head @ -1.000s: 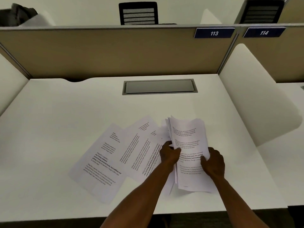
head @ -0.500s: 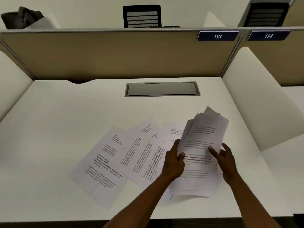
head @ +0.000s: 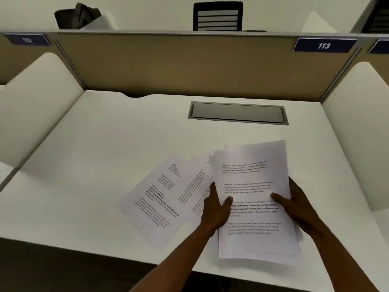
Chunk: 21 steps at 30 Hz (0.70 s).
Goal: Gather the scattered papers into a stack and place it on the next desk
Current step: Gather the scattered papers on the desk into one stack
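A sheaf of printed white papers is held up over the desk's front right. My left hand grips its left edge with the thumb on the top page. My right hand grips the right edge, thumb also on top. The sheets in the sheaf are a little fanned at the top. To the left, about three loose printed sheets lie overlapping flat on the white desk, partly tucked under the sheaf and my left hand.
A grey cable hatch is set into the desk near the tan back partition. White side dividers stand at left and right. Labels 112 and 113 hang on the partition. A black chair is behind it.
The sheaf has swung from tilted right to nearly upright. My right hand went from open fingers at its edge to gripping it. The view shifted left.
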Each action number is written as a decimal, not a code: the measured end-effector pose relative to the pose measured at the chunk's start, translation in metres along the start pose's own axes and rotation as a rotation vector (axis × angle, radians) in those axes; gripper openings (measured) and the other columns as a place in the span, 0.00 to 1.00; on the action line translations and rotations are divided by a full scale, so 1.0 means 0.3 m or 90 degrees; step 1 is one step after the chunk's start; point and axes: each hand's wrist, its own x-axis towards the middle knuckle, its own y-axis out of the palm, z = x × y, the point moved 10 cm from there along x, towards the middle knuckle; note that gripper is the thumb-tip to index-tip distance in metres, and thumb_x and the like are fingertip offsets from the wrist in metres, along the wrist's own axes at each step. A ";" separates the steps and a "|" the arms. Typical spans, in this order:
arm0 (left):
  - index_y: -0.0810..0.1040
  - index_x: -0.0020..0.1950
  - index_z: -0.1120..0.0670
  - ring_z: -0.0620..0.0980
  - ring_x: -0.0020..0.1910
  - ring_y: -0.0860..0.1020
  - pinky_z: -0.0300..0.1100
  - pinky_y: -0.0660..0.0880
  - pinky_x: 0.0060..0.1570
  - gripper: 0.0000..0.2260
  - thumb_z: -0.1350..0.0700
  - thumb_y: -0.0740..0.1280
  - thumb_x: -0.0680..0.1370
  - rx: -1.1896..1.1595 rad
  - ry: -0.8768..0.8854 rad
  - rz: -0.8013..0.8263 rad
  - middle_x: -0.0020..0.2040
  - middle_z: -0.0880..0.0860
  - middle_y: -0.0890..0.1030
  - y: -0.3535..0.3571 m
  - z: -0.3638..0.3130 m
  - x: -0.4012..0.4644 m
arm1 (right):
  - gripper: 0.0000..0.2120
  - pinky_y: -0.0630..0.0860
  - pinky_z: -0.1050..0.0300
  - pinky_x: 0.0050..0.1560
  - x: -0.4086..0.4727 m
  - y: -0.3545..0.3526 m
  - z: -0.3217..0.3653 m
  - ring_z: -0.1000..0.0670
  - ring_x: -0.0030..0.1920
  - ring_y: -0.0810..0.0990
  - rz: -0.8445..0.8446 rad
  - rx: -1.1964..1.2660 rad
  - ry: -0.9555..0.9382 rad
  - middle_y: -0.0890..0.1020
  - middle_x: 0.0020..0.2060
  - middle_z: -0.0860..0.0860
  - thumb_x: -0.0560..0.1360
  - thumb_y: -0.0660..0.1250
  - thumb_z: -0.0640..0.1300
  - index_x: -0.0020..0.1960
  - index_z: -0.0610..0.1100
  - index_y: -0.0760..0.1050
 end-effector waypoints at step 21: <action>0.52 0.81 0.55 0.60 0.72 0.63 0.57 0.58 0.72 0.49 0.33 0.70 0.70 0.641 -0.098 -0.145 0.74 0.57 0.63 -0.501 0.228 0.115 | 0.25 0.80 0.36 0.56 0.162 0.285 -0.012 0.40 0.55 0.82 0.153 -0.169 0.097 0.80 0.59 0.44 0.74 0.73 0.43 0.69 0.45 0.71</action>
